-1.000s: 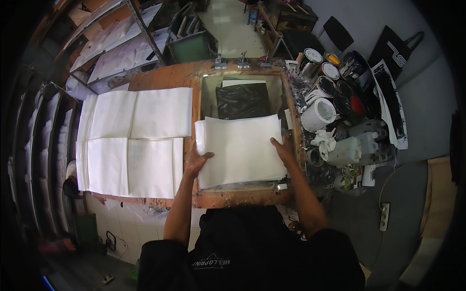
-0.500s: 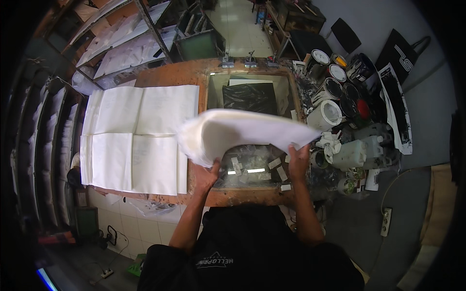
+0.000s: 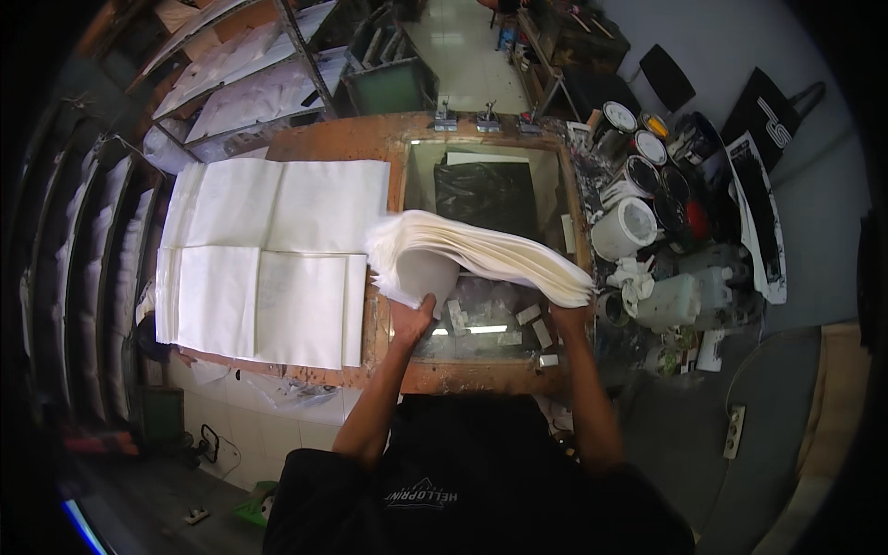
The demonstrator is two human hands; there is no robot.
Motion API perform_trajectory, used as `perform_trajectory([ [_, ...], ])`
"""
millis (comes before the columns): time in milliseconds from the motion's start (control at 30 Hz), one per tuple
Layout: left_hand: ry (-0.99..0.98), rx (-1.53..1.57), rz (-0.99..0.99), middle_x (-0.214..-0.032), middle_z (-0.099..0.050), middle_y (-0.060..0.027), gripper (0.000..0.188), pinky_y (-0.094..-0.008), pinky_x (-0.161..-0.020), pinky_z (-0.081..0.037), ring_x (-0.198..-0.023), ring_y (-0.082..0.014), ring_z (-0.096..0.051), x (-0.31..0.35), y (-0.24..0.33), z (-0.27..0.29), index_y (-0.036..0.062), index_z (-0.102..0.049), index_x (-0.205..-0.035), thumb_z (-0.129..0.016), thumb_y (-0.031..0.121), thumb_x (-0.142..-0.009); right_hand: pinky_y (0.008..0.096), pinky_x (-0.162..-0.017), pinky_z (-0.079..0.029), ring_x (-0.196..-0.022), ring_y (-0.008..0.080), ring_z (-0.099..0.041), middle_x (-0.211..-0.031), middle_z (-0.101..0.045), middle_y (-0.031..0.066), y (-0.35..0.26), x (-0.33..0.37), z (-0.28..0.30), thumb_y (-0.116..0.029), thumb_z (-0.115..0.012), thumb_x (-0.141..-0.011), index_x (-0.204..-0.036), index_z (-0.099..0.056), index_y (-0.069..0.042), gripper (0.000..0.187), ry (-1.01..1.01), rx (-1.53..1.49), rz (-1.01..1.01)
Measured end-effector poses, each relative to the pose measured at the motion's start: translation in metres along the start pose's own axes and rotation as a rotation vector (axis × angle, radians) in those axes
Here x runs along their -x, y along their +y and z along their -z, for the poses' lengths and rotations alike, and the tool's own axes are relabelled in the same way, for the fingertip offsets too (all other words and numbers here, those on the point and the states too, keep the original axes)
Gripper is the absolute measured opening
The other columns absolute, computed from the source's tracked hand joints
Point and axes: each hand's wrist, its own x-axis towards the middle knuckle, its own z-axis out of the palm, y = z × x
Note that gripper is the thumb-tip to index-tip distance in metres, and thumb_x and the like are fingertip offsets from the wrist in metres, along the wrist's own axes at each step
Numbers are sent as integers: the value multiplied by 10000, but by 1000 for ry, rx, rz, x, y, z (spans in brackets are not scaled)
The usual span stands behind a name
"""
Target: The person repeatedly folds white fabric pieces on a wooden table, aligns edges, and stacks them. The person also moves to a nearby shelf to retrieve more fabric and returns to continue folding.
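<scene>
A thick stack of white sheets (image 3: 490, 242), paper or cloth, I cannot tell which, is held up in a bend over the glass panel (image 3: 481, 347) of the work table. My left hand (image 3: 412, 319) grips its left end, thumb on the near side. My right hand (image 3: 568, 319) is closed round the other end, its fingers partly hidden beneath the fanned edges. On the table's left half lie several overlapping piles of similar white sheets (image 3: 305, 301). Under the raised stack, small pale blocks (image 3: 541, 333) rest on the glass, beside a black sheet (image 3: 486, 194) farther back.
Paint tins and tubs (image 3: 624, 228) crowd the table's right side, with translucent jugs (image 3: 680, 298) nearer me. Metal clamps (image 3: 488, 116) stand along the far edge. Racks with white sheets (image 3: 240, 88) rise at the left and back left. A power strip (image 3: 734, 432) hangs at lower right.
The stack has turned in my hands: its layered edges now fan toward me at the right. My right hand has dropped slightly. The view has shifted a little.
</scene>
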Motion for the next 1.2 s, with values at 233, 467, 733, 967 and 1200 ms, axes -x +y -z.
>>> perform_trajectory([
  [233, 0, 22, 155, -1163, -613, -198, 621, -391, -953, -498, -1043, -301, -609, -45, 7, 32, -78, -453, -1369, -645, 106, -808, 368, -708, -551, -712, 252, -719, -849, -762, 148, -24, -55, 18, -165, -741, -846, -1016, -739, 32, 260, -3, -100, -207],
  [467, -353, -108, 484, -1233, -665, -236, 627, -388, -944, -530, -1026, -268, -677, -44, -25, 49, -9, -436, -1471, -690, 248, -960, 383, -770, -558, -829, 279, -729, -977, -753, 159, 64, -32, -14, -228, -786, -836, -1129, -683, 37, 408, -246, -122, -427],
  [733, -245, -514, 196, -1310, -563, -396, 830, -500, -1033, -487, -1193, -523, -586, -23, -22, 19, -115, -249, -1514, -714, 145, -878, 430, -871, -519, -947, 311, -699, -996, -698, 248, 52, -21, -54, -244, -662, -966, -1146, -637, 60, 355, 66, 383, -310],
  [967, 48, -272, -182, -1449, -434, -401, 864, -486, -1161, -350, -1387, -497, -430, -3, 55, 16, -126, -175, -1551, -625, 83, -843, 362, -863, -507, -919, 210, -645, -1016, -707, 130, -56, -17, -10, -195, -590, -1014, -1209, -635, 32, 302, 274, -247, -260],
  [1200, -100, -105, 166, -1384, -528, -286, 790, -453, -1133, -366, -1288, -442, -509, 7, -5, 0, -81, -375, -1454, -671, 146, -759, 380, -912, -515, -983, 258, -688, -1088, -713, 156, -4, -22, -39, -122, -713, -901, -1194, -642, 58, 351, 303, -354, -387],
])
